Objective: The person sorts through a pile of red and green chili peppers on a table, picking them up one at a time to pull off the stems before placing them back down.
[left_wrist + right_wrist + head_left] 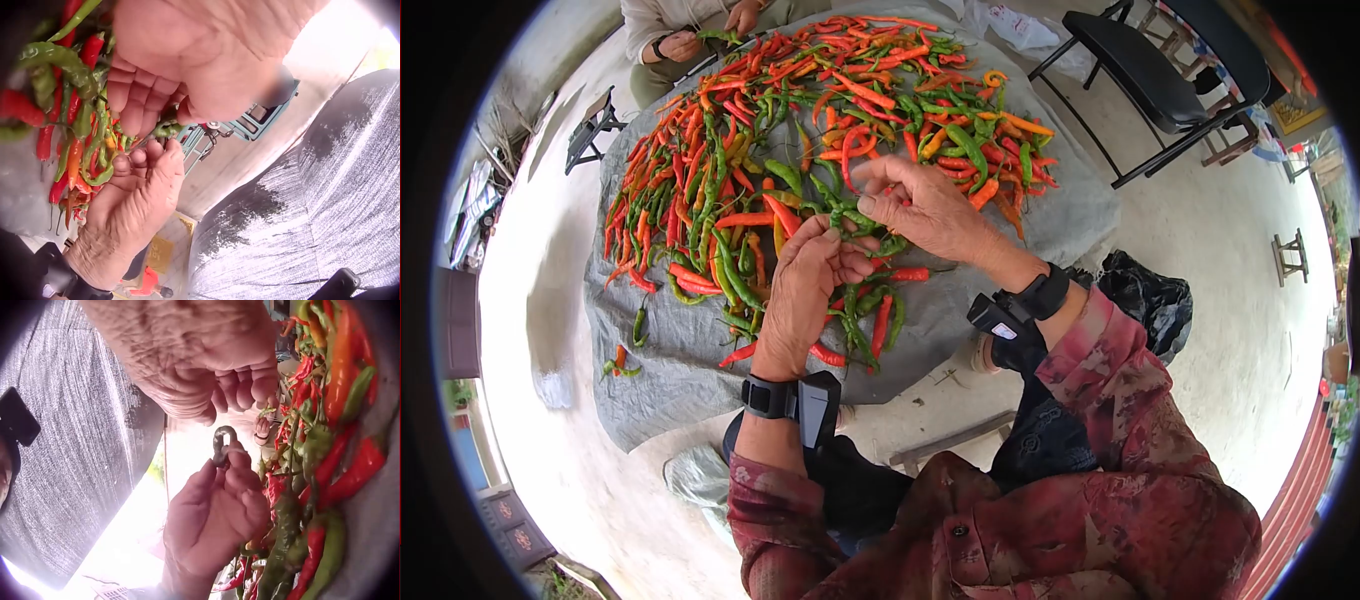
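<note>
Over the near part of the pepper heap, my left hand (pixel 800 280) pinches a small curled green pepper (pixel 219 445) between thumb and fingers; in the left wrist view part of that pepper (pixel 167 130) shows beside the thumb. My right hand (pixel 930 210) hovers just beyond it on the right, fingers loosely bent, thumb apart from them. No item shows in the right fingers; in the right wrist view a gap separates the right hand (pixel 194 356) from the pepper. Red, green and orange peppers (pixel 690 170) lie beneath and beyond both hands.
A grey sheet (pixel 660 385) lies under the heap. Another person's hands (pixel 680 45) are at the far left edge, one with a green pepper. A black folding chair (pixel 1135 75) stands back right, a black bag (pixel 1150 300) at right, and a low stool (pixel 960 440) nearby.
</note>
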Demonstrator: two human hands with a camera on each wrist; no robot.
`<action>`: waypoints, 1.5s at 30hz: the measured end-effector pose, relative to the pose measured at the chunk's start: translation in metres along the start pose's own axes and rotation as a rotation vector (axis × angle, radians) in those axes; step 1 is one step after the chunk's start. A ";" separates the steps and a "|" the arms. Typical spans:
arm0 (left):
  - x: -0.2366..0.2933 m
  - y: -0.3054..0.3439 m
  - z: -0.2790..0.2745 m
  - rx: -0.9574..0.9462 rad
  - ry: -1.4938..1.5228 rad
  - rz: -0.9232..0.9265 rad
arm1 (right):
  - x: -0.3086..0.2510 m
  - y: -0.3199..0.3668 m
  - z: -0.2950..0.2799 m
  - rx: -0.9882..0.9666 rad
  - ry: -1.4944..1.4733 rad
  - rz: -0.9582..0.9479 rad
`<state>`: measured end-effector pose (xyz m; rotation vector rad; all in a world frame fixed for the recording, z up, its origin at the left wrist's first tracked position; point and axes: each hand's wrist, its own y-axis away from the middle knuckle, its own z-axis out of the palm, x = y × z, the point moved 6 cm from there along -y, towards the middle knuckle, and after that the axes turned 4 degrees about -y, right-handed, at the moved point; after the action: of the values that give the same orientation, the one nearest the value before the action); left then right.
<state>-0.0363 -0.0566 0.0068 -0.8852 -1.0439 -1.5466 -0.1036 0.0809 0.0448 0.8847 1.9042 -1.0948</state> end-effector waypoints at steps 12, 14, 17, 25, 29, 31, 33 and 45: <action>0.006 0.010 -0.022 0.165 -0.072 0.038 | 0.057 -0.027 -0.028 0.292 -0.946 0.473; 0.006 0.011 -0.024 0.148 -0.073 0.041 | 0.071 -0.029 -0.029 0.173 -0.254 0.409; 0.006 0.011 -0.023 0.132 -0.096 0.040 | 0.052 -0.017 -0.006 -0.107 0.493 0.092; 0.005 0.012 -0.022 0.091 -0.142 0.027 | 0.060 -0.013 0.013 -0.316 0.700 -0.119; 0.004 0.012 -0.022 0.099 -0.175 0.018 | 0.047 -0.016 0.004 -0.351 0.615 0.125; 0.004 0.010 -0.020 0.110 -0.165 0.026 | 0.030 -0.019 -0.003 -0.252 0.421 0.147; 0.004 0.007 -0.015 0.120 -0.154 0.037 | 0.004 -0.010 0.001 -0.313 0.238 0.134; 0.007 0.003 -0.011 0.288 -0.333 0.177 | 0.004 0.017 0.014 -0.555 0.340 -0.031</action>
<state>-0.0353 -0.0693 0.0104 -1.0211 -1.3472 -1.0898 -0.0874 0.0760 0.0306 0.7495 2.3390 -0.3960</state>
